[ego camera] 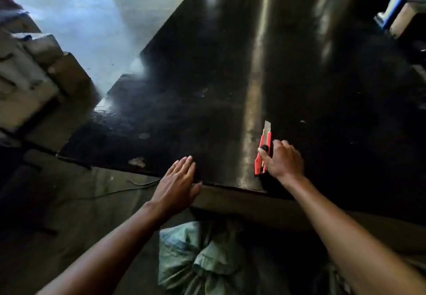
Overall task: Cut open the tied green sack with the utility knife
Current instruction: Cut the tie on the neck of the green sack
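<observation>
Head view: a big black table [230, 75] is filling most of the frame, w/ glare streaks running along its top. Pale concrete floor [92, 24] is showing beyond the table's left edge; blurred cardboard boxes [34, 75] are stacking up further left of it. Blue-and-dark clutter at the table's far right corner is too blurred to tell. A thin cord [129, 185] is trailing on the floor just off the table's near-left corner. Small pale scuffs are dotting the table top near that corner.

Nothing is lying on the table btwn the two hands.

The utility knife [263, 149], red body, blade out and pointing away from the person, is sitting at the table's near edge. The right hand [284, 159] is closing its fingers around the knife handle, thumb on the black slider, arm reaching straight over the table's near edge.

The left hand [178, 183] is hovering palm-down over the table's near edge, left of the knife, fingers straight and pressed together, holding nothing; contact w/ the table — can't tell.

The green sack [196, 257], tied and bunched at its neck, is sitting below the table's near edge, btwn the two forearms, apart from both hands.
</observation>
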A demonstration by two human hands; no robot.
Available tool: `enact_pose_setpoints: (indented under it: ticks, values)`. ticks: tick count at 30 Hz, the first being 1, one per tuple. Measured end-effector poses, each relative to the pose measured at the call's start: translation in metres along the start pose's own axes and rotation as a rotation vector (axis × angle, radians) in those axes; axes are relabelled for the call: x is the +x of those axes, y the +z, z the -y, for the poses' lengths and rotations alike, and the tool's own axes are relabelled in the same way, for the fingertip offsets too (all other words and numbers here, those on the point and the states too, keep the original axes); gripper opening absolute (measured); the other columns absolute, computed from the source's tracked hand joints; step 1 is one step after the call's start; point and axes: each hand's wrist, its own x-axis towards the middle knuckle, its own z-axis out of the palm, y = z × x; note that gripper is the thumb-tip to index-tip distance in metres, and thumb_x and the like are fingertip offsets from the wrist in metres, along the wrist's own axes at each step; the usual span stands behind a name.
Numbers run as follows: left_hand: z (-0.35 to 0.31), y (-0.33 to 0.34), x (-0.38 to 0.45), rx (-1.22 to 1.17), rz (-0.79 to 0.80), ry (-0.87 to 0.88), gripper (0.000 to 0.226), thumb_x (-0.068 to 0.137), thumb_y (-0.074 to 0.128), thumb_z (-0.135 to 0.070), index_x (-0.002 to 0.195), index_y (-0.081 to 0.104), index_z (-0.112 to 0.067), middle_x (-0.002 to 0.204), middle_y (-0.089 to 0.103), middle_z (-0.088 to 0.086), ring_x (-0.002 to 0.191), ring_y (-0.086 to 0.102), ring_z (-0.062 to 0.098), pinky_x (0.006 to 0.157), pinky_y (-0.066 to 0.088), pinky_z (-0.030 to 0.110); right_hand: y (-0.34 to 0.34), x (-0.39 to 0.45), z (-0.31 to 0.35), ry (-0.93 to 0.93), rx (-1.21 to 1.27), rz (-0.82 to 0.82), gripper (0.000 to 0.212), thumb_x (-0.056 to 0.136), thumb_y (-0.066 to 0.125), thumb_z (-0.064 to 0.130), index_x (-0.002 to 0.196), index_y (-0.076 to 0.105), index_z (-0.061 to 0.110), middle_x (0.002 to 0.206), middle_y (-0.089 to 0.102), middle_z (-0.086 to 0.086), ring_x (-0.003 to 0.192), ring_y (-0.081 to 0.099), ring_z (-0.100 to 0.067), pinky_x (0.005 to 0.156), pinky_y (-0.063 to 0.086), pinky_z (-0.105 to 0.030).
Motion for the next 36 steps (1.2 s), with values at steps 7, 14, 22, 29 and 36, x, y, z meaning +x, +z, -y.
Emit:
enact_pose_setpoints:
  ticks: [7,14,22,29,36]
  values:
    - [0.003,0.032,-0.003,-0.065,0.046,-0.032,0.084,0.09,0.042,-0.054,0.15,0.011,-0.004,0.16,0.004,0.014,0.143,-0.01,0.015,0.116,-0.005,0.026,0.035,0.023,0.017,0.193,0.158,-0.06,0.043,0.082,0.06,0.029,0.111,0.048,-0.002,0.116,0.055,-0.024,0.104,0.055,-0.041,0.08,0.046,-0.043]
    - [-0.005,0.027,-0.035,-0.214,0.024,-0.008,0.068,0.091,0.042,-0.043,0.145,0.032,-0.004,0.156,0.027,0.014,0.147,0.018,0.023,0.117,0.01,0.029,0.011,-0.029,0.019,0.302,0.628,-0.008,0.04,0.077,0.066,0.019,0.108,0.044,0.007,0.101,0.059,-0.013,0.08,0.062,-0.028,0.058,0.051,-0.033]
    - [0.014,0.055,-0.118,-0.335,0.047,0.12,0.068,0.085,0.033,-0.049,0.134,0.05,-0.005,0.142,0.051,0.013,0.136,0.042,0.025,0.111,0.028,0.033,0.026,-0.19,0.042,0.325,0.818,-0.221,0.035,0.072,0.06,0.016,0.096,0.039,0.03,0.081,0.057,-0.01,0.059,0.057,-0.034,0.053,0.053,-0.039]
    - [0.0,0.119,-0.152,-0.376,0.141,0.055,0.078,0.083,0.022,-0.059,0.137,0.048,-0.009,0.145,0.049,0.009,0.137,0.039,0.022,0.111,0.031,0.033,0.108,-0.281,0.018,0.464,0.611,-0.09,0.038,0.075,0.067,0.011,0.107,0.048,0.014,0.074,0.054,0.002,0.07,0.057,-0.026,0.061,0.045,-0.033]
    - [-0.041,0.308,-0.137,-0.35,0.255,-0.039,0.056,0.095,0.044,-0.045,0.134,0.046,-0.005,0.139,0.051,0.012,0.129,0.046,0.027,0.101,0.036,0.034,0.287,-0.313,-0.076,0.543,0.602,0.031,0.03,0.08,0.063,0.013,0.107,0.048,0.013,0.078,0.051,0.001,0.074,0.051,-0.021,0.059,0.031,-0.028]
